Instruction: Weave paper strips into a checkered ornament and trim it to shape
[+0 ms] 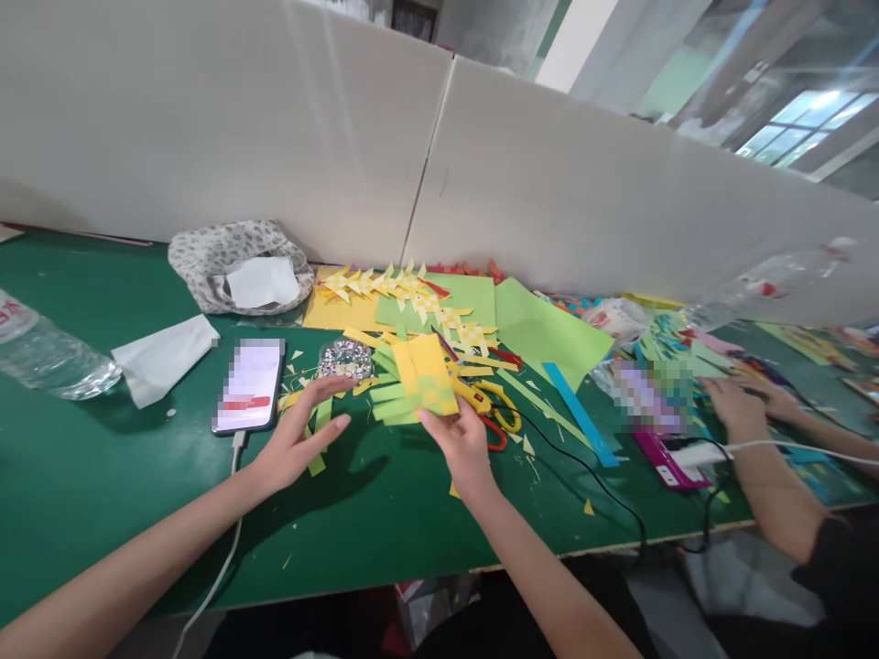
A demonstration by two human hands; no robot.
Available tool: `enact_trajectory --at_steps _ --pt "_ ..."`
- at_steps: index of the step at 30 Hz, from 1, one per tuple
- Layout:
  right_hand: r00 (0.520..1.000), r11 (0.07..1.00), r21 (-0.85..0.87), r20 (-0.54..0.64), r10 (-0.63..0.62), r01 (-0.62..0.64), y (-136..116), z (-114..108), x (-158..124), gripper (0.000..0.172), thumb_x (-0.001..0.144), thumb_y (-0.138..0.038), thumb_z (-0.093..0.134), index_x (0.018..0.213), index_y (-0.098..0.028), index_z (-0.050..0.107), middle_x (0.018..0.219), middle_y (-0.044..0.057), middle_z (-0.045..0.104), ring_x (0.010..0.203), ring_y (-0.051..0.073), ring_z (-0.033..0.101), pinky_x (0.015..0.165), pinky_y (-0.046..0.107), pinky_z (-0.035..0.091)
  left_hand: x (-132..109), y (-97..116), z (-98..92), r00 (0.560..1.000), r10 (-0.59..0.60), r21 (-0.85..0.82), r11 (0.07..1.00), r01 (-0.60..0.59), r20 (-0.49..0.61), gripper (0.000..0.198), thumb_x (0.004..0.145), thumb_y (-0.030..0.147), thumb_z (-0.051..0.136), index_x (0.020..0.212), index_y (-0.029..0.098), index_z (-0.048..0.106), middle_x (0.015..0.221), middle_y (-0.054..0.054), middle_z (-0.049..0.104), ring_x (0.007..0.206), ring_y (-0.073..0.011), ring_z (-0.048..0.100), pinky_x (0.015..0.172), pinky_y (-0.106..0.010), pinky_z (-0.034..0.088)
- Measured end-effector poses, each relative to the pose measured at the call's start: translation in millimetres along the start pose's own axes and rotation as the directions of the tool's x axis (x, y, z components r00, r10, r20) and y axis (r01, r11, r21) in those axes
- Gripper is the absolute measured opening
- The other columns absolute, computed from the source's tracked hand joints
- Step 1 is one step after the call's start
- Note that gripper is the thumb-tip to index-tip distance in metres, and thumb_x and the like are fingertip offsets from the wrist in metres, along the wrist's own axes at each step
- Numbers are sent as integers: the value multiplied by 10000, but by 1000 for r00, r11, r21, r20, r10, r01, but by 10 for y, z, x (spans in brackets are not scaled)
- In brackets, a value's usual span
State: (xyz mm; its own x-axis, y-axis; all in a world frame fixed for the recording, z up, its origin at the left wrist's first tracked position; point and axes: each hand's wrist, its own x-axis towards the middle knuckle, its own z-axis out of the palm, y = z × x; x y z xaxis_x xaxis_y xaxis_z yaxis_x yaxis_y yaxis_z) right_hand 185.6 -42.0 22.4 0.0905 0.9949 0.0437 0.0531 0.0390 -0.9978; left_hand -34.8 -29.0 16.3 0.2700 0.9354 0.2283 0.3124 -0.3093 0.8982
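Woven paper piece (418, 380), yellow and green, sits pinched in the right hand (461, 441); at nine o'clock, the left hand (302, 437) hovers spread, empty.

bottle (48, 352) far left | phone (248, 384) left of woven paper (420, 377) | scissors (481, 396) right

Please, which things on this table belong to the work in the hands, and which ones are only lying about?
In hand: woven paper piece, pinched by the right hand; loose green strips near the open left hand; likely the scissors and paper sheets too.
Lying about: phone, water bottle, tissue, patterned cloth bag.
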Motion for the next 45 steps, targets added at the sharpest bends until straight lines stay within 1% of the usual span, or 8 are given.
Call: enact_trajectory --at_steps 4,13,22,25,27,30,39,45 --pt "981 993 59 171 95 -106 75 116 -80 350 705 -346 672 1004 -184 590 985 64 674 911 232 635 822 380 514 -35 -50 62 989 16 -2 1000 -16 144 635 752 352 622 1299 261 312 1291 -104 504 1156 -253 503 929 -418 437" --pt "967 995 0 236 98 -100 71 151 -146 295 703 -340 678 944 -181 621 948 49 680 884 221 635 792 353 526 -27 -52 140 970 -135 114 987 114 202 287 715 381 629 931 200 570 831 -15 698 681 -178 648 555 -265 503" --pt "913 896 -320 -168 -373 307 -23 -166 -27 181 777 -288 587 934 -198 595 883 69 657 796 215 613 701 368 514 -10 -99 110 955 -167 -131 970 203 244 230 797 367 560 954 200 545 745 -17 693 642 -151 658 627 -289 528" --pt "702 467 -644 157 -695 606 -34 -244 -40 136 774 -220 541 889 -212 612 773 68 641 717 207 570 664 376 451 8 -108 64 968 -188 -140 967 212 169 265 867 390 440 1024 194 526 659 -4 651 555 -138 620 553 -276 513" --pt "620 220 -648 492 -611 730 -26 -196 -82 165 772 -215 515 902 -199 617 743 70 631 697 202 539 645 370 409 11 -116 41 971 -206 -115 969 220 120 286 890 388 388 1068 194 502 579 21 605 518 -134 595 524 -264 502" --pt "579 201 -544 746 -330 815 -12 -68 -135 277 773 -422 535 854 -170 620 707 67 596 712 201 502 670 372 386 0 -135 27 983 -174 48 984 171 58 305 885 384 390 1117 204 473 627 13 623 569 -146 611 486 -242 480" --pt "792 349 -819 194 -578 455 52 -452 310 119 839 -239 485 879 -176 577 850 82 632 823 212 542 742 359 434 -40 -146 107 921 265 598 702 -387 285 384 766 493 552 1009 198 587 1028 -94 655 956 -265 591 861 -429 434" --pt "771 352 -738 345 -536 575 193 -299 232 141 846 -195 469 913 -191 593 852 66 655 844 202 576 782 373 458 -43 -201 112 895 261 624 646 -440 361 381 811 473 515 1089 218 566 1129 -79 639 1101 -278 540 1004 -500 289"
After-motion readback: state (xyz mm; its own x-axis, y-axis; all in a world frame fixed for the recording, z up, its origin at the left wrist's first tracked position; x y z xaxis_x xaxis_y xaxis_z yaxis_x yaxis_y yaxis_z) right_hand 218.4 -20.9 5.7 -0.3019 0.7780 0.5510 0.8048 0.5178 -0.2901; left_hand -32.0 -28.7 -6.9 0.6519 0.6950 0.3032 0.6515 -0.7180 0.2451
